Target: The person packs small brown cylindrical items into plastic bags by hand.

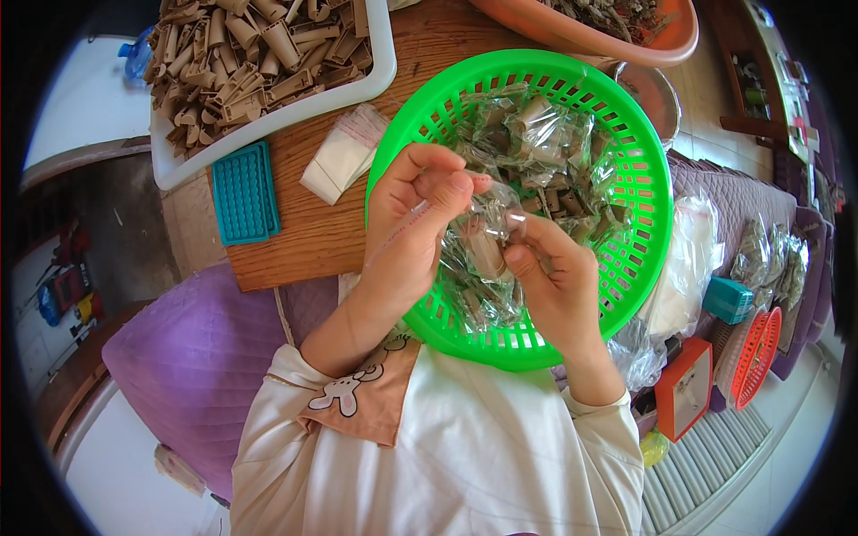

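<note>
Over a green plastic basket [657, 268], both my hands hold a small clear plastic bag [502, 198] with a tan plastic part [483, 248] inside it. My left hand [413, 214] is closed on the bag's upper left edge, thumb against the curled fingers. With thumb and forefinger, my right hand [556, 277] pinches the bag's right side. Beneath, the basket holds many bagged tan parts [536, 125], loosely heaped. Part of the bag is hidden by my fingers.
A white bin [386, 54] of loose tan parts stands at the back left. On the wooden table [313, 237] lie flat clear bags [344, 152] and a teal tray [243, 192]. An orange basin [684, 45] is behind the basket. More plastic bags [688, 241] lie at right.
</note>
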`<state>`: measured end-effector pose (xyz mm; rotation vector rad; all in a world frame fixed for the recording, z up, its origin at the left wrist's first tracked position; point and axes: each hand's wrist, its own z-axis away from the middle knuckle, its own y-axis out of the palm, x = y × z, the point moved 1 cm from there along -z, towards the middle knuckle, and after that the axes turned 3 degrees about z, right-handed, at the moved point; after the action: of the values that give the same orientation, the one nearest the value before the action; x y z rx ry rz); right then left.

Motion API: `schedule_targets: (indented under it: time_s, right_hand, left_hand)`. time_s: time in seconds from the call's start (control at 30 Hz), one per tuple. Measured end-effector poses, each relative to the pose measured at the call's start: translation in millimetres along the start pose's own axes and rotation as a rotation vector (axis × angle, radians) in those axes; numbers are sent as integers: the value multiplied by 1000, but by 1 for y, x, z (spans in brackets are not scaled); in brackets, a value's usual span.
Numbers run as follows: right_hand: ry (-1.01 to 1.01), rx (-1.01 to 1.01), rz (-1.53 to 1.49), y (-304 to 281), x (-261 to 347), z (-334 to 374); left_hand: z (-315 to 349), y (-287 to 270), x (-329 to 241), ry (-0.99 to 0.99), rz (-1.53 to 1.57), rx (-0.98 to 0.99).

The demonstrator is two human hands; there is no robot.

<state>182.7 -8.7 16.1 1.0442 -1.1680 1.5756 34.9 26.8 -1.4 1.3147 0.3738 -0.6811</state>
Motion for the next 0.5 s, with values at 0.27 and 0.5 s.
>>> schedule_targets:
  time_s: [0.27, 0.5]
  right_hand:
    - [-34, -16, -3, 6, 6, 3]
    - [26, 15, 91, 2, 13, 5]
  left_hand:
    - [0, 14, -29, -97, -614, 246]
    - [4, 16, -18, 574, -1100, 318]
